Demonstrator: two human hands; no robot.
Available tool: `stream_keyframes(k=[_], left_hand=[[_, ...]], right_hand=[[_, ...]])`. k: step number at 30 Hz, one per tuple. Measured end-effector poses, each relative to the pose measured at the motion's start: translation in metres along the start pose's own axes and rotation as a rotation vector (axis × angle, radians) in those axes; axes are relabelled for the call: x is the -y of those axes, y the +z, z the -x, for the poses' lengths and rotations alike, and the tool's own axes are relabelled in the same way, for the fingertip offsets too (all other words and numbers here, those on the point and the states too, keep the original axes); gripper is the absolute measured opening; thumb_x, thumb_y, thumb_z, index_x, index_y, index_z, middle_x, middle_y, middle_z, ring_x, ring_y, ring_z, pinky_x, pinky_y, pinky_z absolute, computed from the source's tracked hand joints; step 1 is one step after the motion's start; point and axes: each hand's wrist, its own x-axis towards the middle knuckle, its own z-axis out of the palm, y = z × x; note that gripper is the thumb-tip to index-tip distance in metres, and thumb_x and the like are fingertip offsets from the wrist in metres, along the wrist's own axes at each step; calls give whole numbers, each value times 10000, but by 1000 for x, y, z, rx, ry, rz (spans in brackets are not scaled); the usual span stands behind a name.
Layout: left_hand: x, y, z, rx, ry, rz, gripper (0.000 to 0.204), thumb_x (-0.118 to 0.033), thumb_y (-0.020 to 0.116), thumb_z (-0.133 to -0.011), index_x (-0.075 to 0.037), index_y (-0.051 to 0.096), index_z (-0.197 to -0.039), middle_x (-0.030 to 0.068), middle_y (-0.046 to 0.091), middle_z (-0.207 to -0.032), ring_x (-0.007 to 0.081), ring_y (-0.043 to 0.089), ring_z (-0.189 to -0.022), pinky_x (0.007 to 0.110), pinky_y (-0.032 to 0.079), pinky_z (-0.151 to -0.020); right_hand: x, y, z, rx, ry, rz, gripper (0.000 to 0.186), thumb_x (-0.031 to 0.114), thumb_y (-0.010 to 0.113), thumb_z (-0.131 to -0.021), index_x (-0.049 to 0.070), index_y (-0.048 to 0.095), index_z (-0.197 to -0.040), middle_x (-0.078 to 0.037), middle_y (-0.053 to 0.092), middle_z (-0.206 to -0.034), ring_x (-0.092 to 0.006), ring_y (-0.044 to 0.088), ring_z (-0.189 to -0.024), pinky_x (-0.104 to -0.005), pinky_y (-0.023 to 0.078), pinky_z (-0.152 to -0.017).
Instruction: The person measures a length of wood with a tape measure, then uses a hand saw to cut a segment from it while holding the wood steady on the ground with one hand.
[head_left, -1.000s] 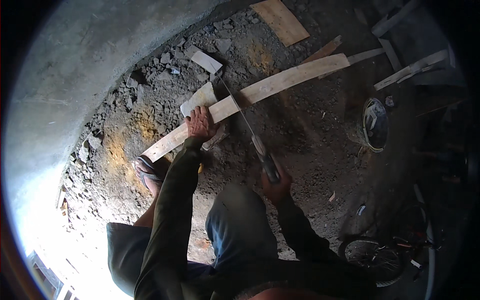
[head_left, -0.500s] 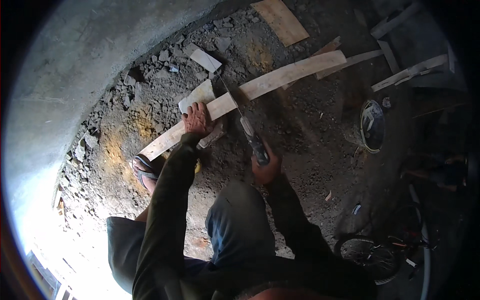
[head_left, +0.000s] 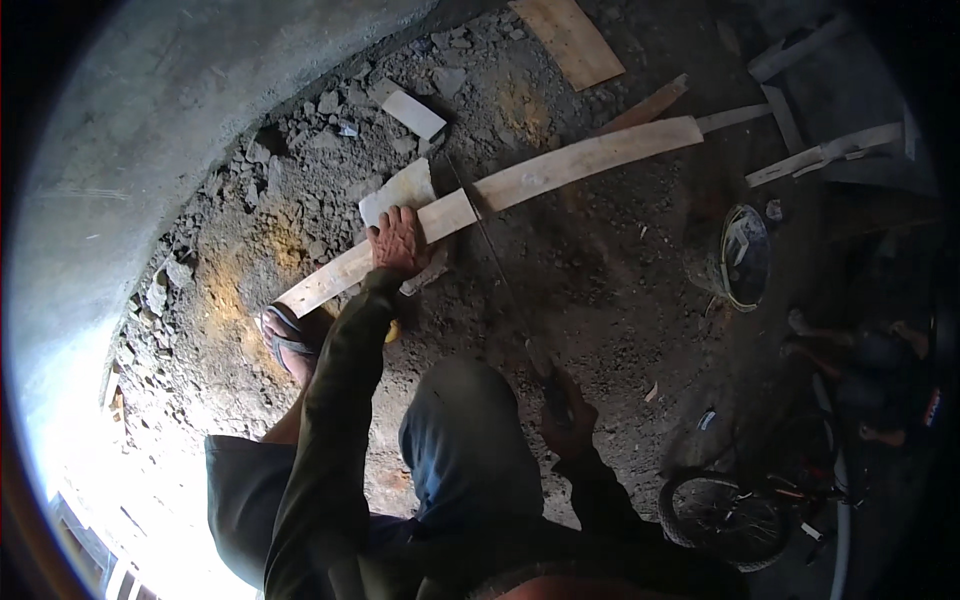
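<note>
A long pale plank (head_left: pixel 550 170) lies diagonally over an off-white block (head_left: pixel 385 195) on rubble-strewn dirt. My left hand (head_left: pixel 398 240) presses on the plank with its fingers wrapped over the top, beside the block. My sandalled left foot (head_left: pixel 290 345) is at the plank's lower-left end. The thin blade of a hand saw (head_left: pixel 497 260) crosses the plank just right of my left hand. My right hand (head_left: pixel 568 418) is closed on the saw's handle, low and right of my raised knee (head_left: pixel 460 430), in shadow.
A curved concrete wall (head_left: pixel 120 170) borders the dirt at left. A bucket (head_left: pixel 745 255) stands at right. A bicycle (head_left: pixel 725 515) and pipe (head_left: pixel 840 520) lie lower right, near another person's bare limbs (head_left: pixel 830 335). Boards (head_left: pixel 570 40) and loose wood pieces (head_left: pixel 410 110) lie toward the top.
My right hand and the saw first moved forward, then back toward the lower right, further than at the start. My left hand stays on the plank. The other person shows more at right.
</note>
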Motion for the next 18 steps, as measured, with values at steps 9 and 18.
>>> stream_keyframes(k=[9,18], left_hand=[[-8,-4,-14,-8,-6,92,746,-419,689,-614,-26,389,-1173,138,420,-1052,316,425,-1000,485,346,-754],[-22,-13,-24,-12,12,154,724,-363,706,-638,-22,364,-1177,154,414,-1062,330,431,-994,501,345,-782]], right_hand=[[-30,-3,28,5,184,15,473,46,598,-779,-5,499,-1239,-194,643,-997,-224,620,-952,-325,482,-782],[-24,4,-1,22,236,22,476,73,605,-781,-3,499,-1239,-229,622,-1012,-272,631,-947,-351,484,-805]])
